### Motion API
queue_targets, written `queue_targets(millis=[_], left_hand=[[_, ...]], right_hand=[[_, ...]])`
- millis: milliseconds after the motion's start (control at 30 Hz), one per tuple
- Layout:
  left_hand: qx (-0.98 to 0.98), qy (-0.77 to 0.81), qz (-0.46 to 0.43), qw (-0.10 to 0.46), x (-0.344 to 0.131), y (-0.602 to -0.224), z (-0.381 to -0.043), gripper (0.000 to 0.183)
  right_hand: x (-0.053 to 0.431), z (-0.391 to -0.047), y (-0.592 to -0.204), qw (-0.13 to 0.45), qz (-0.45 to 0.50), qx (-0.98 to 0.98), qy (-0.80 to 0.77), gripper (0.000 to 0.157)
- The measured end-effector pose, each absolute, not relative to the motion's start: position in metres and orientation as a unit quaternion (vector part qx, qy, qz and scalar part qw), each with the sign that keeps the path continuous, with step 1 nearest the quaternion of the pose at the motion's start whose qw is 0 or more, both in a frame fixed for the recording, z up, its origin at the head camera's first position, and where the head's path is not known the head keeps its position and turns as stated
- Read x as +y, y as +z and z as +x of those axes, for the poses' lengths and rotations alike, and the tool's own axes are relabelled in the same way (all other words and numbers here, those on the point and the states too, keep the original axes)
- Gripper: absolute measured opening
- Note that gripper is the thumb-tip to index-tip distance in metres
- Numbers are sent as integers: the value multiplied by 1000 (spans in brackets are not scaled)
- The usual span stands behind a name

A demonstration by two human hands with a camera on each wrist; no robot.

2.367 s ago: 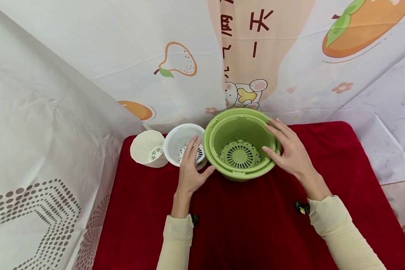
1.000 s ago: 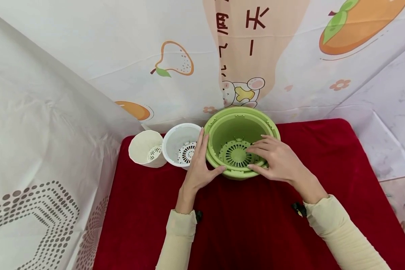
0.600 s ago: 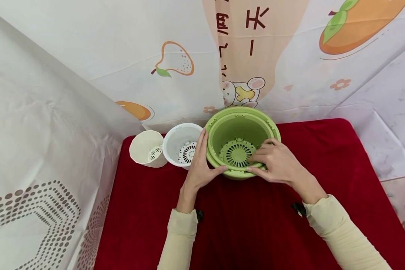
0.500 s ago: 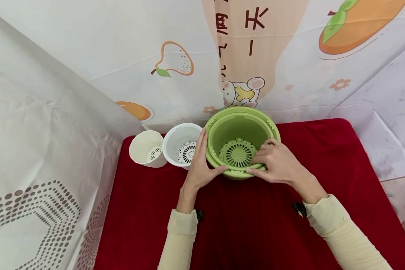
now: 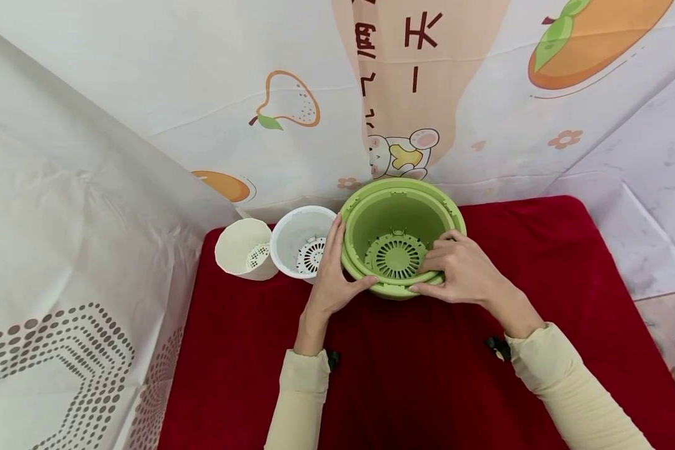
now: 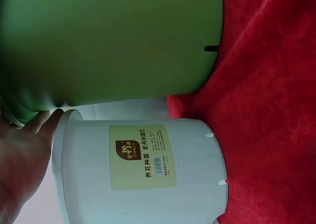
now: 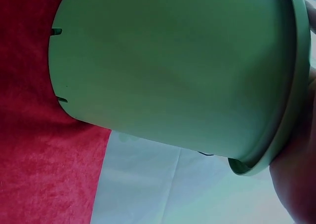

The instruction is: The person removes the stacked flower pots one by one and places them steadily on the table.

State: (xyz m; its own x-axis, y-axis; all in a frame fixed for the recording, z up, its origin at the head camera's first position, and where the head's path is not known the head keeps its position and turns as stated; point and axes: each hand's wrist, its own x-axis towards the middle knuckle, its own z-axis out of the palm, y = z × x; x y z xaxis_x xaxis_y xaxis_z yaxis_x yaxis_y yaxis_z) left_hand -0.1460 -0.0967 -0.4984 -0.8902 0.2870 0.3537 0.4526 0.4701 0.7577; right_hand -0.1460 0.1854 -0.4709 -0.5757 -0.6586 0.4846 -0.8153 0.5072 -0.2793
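Note:
A large green flowerpot [image 5: 457,212] stands at the back of the red-covered table, with a second green flowerpot [image 5: 402,215] nested in it. My right hand [image 5: 464,272] pinches the inner pot's rim at the front right, fingers curled down inside and thumb outside. My left hand [image 5: 332,281] lies along the outer pot's left side, fingers straight and thumb against the front rim. In the left wrist view its fingers touch just under the green rim. A white flowerpot [image 6: 89,165] with a yellowish label stands beside the green one, partly covered by my left hand in the head view.
A cream pot [image 5: 239,250] with a perforated bottom stands left of the white pot. Red cloth [image 5: 405,375] covers the table. Printed white curtain [image 5: 202,94] hangs right behind the pots and along the left side.
My right hand has moved from the green pots' right rim to the front right and curled its fingers inside. My left hand has shifted right against the green pot. The pots look unmoved.

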Motion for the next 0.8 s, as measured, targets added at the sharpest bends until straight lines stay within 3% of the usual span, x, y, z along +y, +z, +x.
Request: queue_targets(millis=[500,800], left_hand=[[-853,-469,-216,82,-97,-500,-145,126],[-849,-477,-214,76,-99,-499,-144,126]], right_hand=[[181,-143,-472,208,419,-827,311,44],[183,-143,-469,177,420,-827,328,35]])
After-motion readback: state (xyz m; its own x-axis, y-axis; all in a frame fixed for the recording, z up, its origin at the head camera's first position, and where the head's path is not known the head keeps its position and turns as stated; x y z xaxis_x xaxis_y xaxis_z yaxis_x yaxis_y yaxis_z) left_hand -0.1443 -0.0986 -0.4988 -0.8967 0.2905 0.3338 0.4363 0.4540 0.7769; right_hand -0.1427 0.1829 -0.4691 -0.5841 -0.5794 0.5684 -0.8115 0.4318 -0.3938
